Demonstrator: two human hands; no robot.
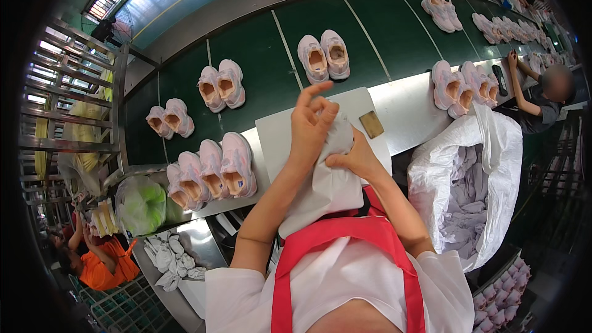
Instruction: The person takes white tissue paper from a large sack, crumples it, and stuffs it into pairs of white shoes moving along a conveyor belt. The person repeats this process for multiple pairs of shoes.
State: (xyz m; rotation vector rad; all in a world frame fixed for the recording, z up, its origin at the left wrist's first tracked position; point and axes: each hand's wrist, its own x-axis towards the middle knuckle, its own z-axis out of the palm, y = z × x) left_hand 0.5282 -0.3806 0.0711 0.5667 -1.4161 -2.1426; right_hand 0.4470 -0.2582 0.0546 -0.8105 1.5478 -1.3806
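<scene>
A crumpled sheet of white paper (340,189) is bunched up in front of my apron, over a flat white sheet (277,138) on the metal ledge. My right hand (356,155) grips the bunched paper, thumb across its front and fingers behind. Against the left side of the bunch is my left hand (311,125), index finger stretched out and the others curled towards the thumb. Whether those curled fingers pinch any paper cannot be made out. A small tan block (371,124) lies right of my hands. Just beyond them, a pair of pink-and-white sneakers (323,57) stands on the green conveyor belt (259,55).
More sneakers (212,169) line the ledge on my left, others (462,85) on the right. A white woven sack (504,162) of crumpled paper stands at my right. One co-worker (545,92) sits beyond it; another in orange (104,263) is far left, near metal racks (74,125).
</scene>
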